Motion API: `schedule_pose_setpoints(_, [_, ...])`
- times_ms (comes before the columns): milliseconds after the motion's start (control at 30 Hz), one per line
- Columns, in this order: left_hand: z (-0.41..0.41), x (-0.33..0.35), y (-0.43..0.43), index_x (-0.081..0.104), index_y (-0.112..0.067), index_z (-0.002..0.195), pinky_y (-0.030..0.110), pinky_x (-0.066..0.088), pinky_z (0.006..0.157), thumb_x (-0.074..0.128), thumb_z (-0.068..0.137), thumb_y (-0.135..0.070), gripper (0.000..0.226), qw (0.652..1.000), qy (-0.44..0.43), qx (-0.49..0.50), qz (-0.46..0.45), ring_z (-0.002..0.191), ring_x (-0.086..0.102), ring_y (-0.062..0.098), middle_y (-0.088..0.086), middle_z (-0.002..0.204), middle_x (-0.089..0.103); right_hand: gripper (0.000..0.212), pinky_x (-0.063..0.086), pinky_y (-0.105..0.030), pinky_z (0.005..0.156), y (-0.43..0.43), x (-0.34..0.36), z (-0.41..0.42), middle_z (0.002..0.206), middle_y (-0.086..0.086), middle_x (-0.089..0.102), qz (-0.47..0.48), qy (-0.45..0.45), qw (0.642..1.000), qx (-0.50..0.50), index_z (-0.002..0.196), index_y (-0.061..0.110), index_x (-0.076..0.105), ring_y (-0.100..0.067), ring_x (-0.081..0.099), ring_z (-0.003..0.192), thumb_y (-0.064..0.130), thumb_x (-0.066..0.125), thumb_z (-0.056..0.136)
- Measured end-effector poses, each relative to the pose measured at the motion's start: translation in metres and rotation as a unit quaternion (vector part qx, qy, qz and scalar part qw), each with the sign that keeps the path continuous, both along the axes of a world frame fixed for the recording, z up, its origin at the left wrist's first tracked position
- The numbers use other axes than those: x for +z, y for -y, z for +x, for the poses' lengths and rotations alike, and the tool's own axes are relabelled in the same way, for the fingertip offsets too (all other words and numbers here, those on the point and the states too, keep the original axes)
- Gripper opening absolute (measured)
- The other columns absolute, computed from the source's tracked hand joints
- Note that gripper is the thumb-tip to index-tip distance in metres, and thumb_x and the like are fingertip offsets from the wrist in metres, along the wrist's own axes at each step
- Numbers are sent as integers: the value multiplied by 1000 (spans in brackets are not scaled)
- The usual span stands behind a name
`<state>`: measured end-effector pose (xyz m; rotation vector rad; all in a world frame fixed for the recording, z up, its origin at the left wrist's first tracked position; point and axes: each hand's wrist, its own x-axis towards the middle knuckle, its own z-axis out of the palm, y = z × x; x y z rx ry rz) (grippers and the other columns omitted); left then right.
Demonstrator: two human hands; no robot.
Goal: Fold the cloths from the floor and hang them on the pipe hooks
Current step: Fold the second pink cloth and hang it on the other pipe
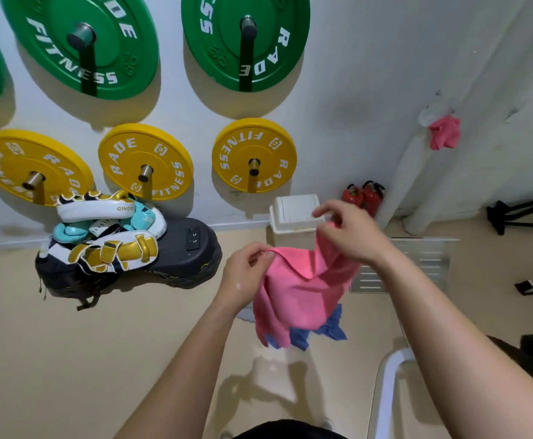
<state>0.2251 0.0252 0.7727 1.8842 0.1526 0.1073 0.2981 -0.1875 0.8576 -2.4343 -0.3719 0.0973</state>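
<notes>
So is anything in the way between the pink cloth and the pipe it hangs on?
Nothing visible blocks it. The left hand and right hand hold the pink cloth up, and the air toward the pipe looks free. Red fire extinguishers stand low by its foot; another pink cloth hangs on it.

This is a gym: green weight plates and yellow weight plates hang on wall pegs, with boxing pads piled on a black training shield.

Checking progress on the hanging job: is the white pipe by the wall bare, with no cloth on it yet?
No, a crumpled pink cloth already hangs high up on the white pipe in the corner.
</notes>
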Motion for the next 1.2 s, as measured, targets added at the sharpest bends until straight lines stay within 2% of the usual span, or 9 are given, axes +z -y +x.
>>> schedule_pose_setpoints(133, [-3,20,9,73,-36,85,17,49,74,66,93,-19,21,999,10,-37,26,82,67,6,-9,85,75,34,48,-29,81,-19,-29,-35,104,16,72,41,-86,989,110,116,32,70,-3,63,90,44,71,84])
schedule_pose_setpoints(233, [-8,20,15,76,-26,86,15,46,68,69,90,-20,10,999,19,-27,41,72,62,2,-7,79,73,15,52,-39,72,-27,-46,-42,74,9,70,30,-78,992,99,86,30,73,-8,62,72,44,69,83])
schedule_pose_setpoints(333, [-13,16,15,73,-31,83,10,42,64,71,89,-20,12,999,37,-5,34,66,58,-3,-12,71,69,23,44,-34,62,-26,-44,-40,61,12,60,44,-59,993,95,68,33,61,-2,53,63,35,64,91])
schedule_pose_setpoints(433, [-18,10,15,71,-33,86,13,45,65,66,92,-16,19,999,41,2,22,66,59,-1,-13,72,69,23,37,-25,61,-27,-26,-35,62,15,58,56,-44,990,119,72,32,63,3,52,63,29,61,95])
schedule_pose_setpoints(533, [-19,-3,15,70,-28,86,18,42,61,63,90,-11,18,999,21,15,25,61,52,3,-15,65,62,17,38,-26,61,-28,-4,-27,68,12,61,40,-18,990,133,80,28,67,-2,53,67,31,61,95])
schedule_pose_setpoints(667, [-21,-21,9,71,-28,86,23,43,65,64,87,-12,18,999,-9,28,24,65,51,7,-3,70,63,18,42,-25,65,-22,21,-14,79,7,67,30,8,989,144,87,20,71,-9,59,75,30,60,96])
schedule_pose_setpoints(833, [-26,-37,-5,70,-26,82,24,44,68,70,82,-23,3,998,-49,0,35,67,53,5,-15,69,61,22,35,-29,63,3,40,9,65,16,57,-4,50,994,100,74,29,61,-5,53,66,30,60,96])
schedule_pose_setpoints(1033, [-31,-39,-18,67,-24,76,27,39,63,68,76,-47,23,994,-68,-31,81,64,50,7,-13,66,59,41,29,-33,62,38,30,33,55,4,42,-31,85,996,-4,58,23,43,-24,42,67,28,57,96])
schedule_pose_setpoints(1200, [-40,-37,-41,72,-21,83,31,44,67,66,83,-35,16,992,-87,-38,79,68,54,7,-9,72,65,29,46,-41,68,63,9,45,72,-14,62,-40,76,995,-49,79,6,64,-34,57,75,30,58,95])
